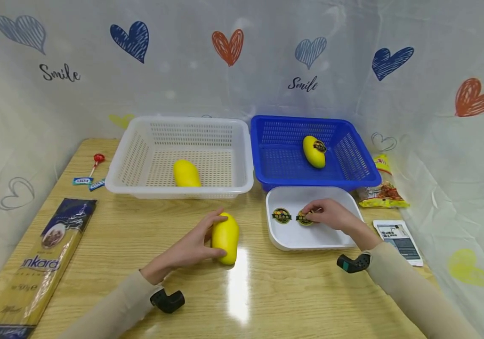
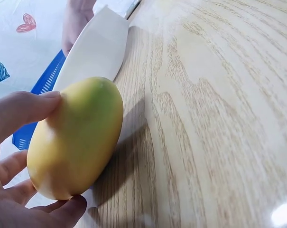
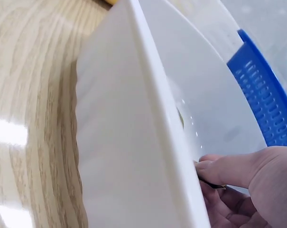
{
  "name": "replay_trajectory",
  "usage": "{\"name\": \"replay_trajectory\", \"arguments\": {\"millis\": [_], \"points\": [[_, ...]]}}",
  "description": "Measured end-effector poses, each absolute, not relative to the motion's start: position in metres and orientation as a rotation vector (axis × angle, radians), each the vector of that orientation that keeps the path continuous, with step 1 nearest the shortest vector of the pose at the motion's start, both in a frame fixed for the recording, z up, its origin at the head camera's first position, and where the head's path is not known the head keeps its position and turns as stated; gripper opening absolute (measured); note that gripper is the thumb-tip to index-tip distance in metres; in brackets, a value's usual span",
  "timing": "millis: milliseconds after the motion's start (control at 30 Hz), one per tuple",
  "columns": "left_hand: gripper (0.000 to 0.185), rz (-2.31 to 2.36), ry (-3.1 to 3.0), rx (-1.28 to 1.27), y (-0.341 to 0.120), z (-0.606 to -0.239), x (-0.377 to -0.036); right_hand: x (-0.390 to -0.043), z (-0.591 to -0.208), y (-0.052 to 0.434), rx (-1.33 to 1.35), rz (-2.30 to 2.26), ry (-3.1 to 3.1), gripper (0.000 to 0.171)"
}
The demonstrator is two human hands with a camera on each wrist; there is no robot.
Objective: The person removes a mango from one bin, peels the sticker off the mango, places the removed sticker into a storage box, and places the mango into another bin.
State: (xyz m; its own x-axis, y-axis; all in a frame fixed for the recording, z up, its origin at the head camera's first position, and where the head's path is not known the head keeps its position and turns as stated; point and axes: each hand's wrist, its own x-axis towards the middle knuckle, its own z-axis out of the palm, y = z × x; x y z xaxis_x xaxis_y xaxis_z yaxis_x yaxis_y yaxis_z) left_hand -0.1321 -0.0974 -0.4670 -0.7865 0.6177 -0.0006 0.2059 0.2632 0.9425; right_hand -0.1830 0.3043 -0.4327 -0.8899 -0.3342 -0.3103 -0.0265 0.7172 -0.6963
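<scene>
One yellow mango point(image 1: 228, 239), on or just above the desk point(image 1: 132, 226), is gripped by the left hand point(image 1: 197, 240) with thumb and fingers, left of the white tray point(image 1: 311, 239). Inside it the right hand point(image 1: 331, 215) pinches a round label point(image 1: 303, 221), near a second label point(image 1: 282, 216); a labelled mango point(image 1: 313, 153) lies in the blue basket point(image 1: 318, 183).

Left hand point(image 2: 8, 206) gripping mango point(image 2: 79, 137), greenish at upper end; white tray point(image 2: 93, 47) behind, blue basket point(image 2: 48, 73) beyond; wood-grain table point(image 2: 205, 123) at right.
</scene>
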Motion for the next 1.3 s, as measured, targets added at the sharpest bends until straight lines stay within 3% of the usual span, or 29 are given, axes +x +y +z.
{"name": "replay_trajectory", "arguments": {"millis": [633,867,1100,1300], "points": [[0.075,1.416,2.284,0.83,-0.095,-0.461,-0.13,-0.19,-0.449,0.293,-0.464,-0.757,2.741,0.01],[0.074,1.411,2.282,0.838,-0.096,-0.462,-0.129,-0.189,-0.446,0.291,-0.531,-0.67,2.831,0.014],[0.075,1.41,2.286,0.844,-0.098,-0.462,-0.13,-0.185,-0.426,0.287,-0.585,-0.622,2.7,0.021],[0.075,1.391,2.327,0.847,-0.099,-0.464,-0.131,-0.162,-0.399,0.253,-0.721,-0.803,2.698,0.017]]}}
